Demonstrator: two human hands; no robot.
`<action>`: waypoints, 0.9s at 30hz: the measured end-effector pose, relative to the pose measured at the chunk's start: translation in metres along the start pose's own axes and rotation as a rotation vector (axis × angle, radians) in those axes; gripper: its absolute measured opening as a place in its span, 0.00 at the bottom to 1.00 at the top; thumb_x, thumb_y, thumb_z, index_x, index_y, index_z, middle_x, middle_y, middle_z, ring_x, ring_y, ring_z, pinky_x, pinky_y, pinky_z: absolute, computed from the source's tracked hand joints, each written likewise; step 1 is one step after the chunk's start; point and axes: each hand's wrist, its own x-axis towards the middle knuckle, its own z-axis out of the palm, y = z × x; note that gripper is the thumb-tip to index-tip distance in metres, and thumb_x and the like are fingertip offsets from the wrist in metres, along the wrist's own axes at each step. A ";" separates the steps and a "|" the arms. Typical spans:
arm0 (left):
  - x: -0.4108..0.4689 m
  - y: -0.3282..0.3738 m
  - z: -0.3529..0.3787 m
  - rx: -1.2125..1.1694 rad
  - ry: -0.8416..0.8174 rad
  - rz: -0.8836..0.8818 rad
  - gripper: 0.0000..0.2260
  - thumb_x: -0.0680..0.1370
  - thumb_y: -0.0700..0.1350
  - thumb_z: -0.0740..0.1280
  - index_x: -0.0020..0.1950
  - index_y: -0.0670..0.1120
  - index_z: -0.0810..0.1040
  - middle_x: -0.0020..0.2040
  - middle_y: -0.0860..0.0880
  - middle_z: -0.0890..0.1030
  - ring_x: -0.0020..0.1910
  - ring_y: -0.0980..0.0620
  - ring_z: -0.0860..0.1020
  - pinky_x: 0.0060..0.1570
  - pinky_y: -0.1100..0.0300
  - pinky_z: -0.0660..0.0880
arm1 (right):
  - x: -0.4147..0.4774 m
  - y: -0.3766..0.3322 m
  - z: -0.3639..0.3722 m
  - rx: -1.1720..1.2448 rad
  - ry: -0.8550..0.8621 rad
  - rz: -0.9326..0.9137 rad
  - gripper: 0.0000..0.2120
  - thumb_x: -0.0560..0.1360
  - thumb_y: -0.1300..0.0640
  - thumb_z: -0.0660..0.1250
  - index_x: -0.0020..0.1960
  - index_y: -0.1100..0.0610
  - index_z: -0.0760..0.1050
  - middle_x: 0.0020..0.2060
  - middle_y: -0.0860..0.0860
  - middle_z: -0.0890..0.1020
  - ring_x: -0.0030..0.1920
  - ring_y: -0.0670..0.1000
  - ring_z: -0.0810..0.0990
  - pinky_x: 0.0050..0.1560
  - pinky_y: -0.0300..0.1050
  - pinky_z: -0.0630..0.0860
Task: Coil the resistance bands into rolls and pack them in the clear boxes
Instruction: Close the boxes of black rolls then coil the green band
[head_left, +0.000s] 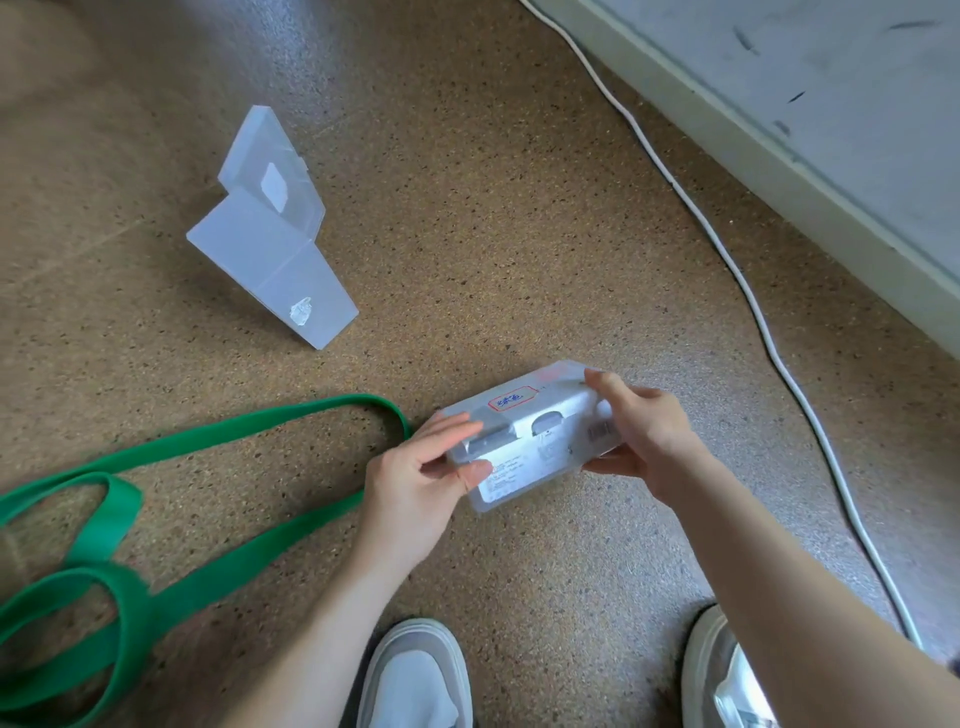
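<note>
I hold a closed clear plastic box (530, 436) with a red-framed label above the floor, between both hands. My left hand (421, 478) grips its left end, thumb on the front and fingers over the top. My right hand (644, 436) grips its right end the same way. A long green resistance band (171, 525) lies uncoiled in loose loops on the floor at the left, its far loop ending close to my left hand. Further back on the left stand two more clear boxes (270, 228), one leaning against the other.
A white cable (748, 291) runs across the speckled brown floor on the right, along a grey wall base (810, 171). My two shoes (415, 675) show at the bottom edge.
</note>
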 end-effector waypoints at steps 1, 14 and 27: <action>0.004 0.001 -0.002 0.008 0.004 -0.033 0.19 0.69 0.34 0.75 0.51 0.56 0.81 0.55 0.58 0.81 0.57 0.72 0.74 0.62 0.67 0.71 | 0.000 -0.001 -0.002 -0.067 0.000 -0.021 0.23 0.73 0.41 0.69 0.56 0.60 0.77 0.49 0.58 0.80 0.44 0.57 0.83 0.35 0.52 0.83; 0.029 -0.003 -0.014 -0.039 0.021 -0.191 0.16 0.69 0.35 0.75 0.51 0.53 0.84 0.49 0.59 0.84 0.51 0.63 0.81 0.56 0.59 0.76 | -0.002 -0.014 0.004 -0.791 -0.024 -0.548 0.18 0.76 0.43 0.66 0.63 0.47 0.74 0.61 0.55 0.76 0.56 0.57 0.77 0.54 0.51 0.78; 0.040 0.024 -0.012 0.457 -0.255 -0.052 0.11 0.72 0.55 0.71 0.54 0.58 0.80 0.52 0.56 0.75 0.53 0.57 0.75 0.50 0.59 0.72 | 0.009 0.002 -0.007 -0.434 -0.226 -0.478 0.49 0.59 0.54 0.82 0.75 0.47 0.62 0.68 0.51 0.73 0.65 0.52 0.74 0.67 0.53 0.72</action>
